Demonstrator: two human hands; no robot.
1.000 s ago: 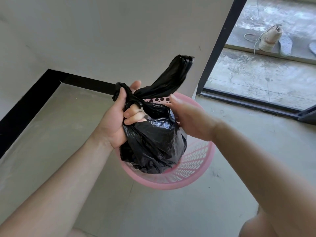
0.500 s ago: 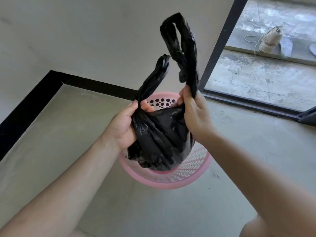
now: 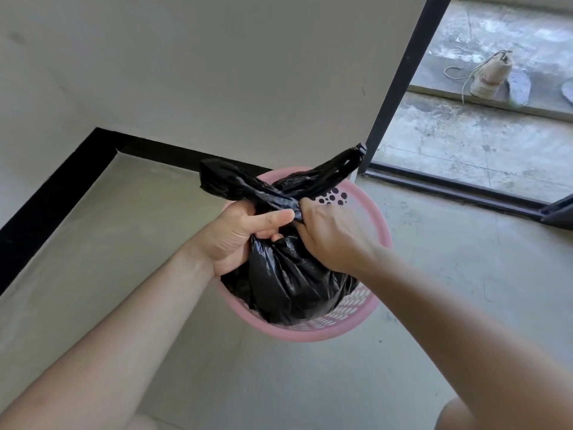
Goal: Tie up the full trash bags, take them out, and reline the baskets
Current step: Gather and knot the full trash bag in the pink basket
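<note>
A full black trash bag sits in a pink perforated basket on the floor by the wall. Its two twisted ends cross above the neck; one end sticks out to the left, the other to the upper right. My left hand grips the bag's neck from the left, index finger stretched across the crossing. My right hand clenches the neck from the right, touching the left hand. The bag's bottom is hidden inside the basket.
A white wall with a black skirting board runs behind and to the left. At the right a black door frame and floor track open onto a concrete area with a shoe and insoles.
My right hand brought its raised bag end down and across the other end. Both hands have come together at the bag's neck, and the ends now lie crossed low over the basket.
</note>
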